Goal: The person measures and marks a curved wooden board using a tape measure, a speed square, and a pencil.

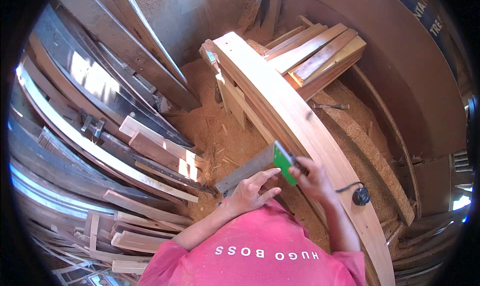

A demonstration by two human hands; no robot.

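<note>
Right hand (pixel 312 180) gripped a green-faced tool (pixel 284 167) beside a long pale plank (pixel 295 103)

The right hand's fingers and thumb were closed on the tool's dark right-hand part, the green face just to their left; the tool's exact kind could not be told. The left hand (pixel 252 190) was loosely spread, thumb apart, its forefinger at the green face's near edge; whether it touched could not be told. A flat grey strip (pixel 245 172) stretched leftward from the tool, just beyond the left hand; whether the two were joined was unclear.

The plank ran under the right forearm and far beyond the right hand. On it, just right of that hand, sat a black plug (pixel 360 196) with a short visible cord. Farther beyond lay stacked boards (pixel 320 53) and a chisel-like tool (pixel 331 106). Sawdust (pixel 212 126) covered the ground beyond the left hand; timber lengths (pixel 150 211) lay well to its left.
</note>
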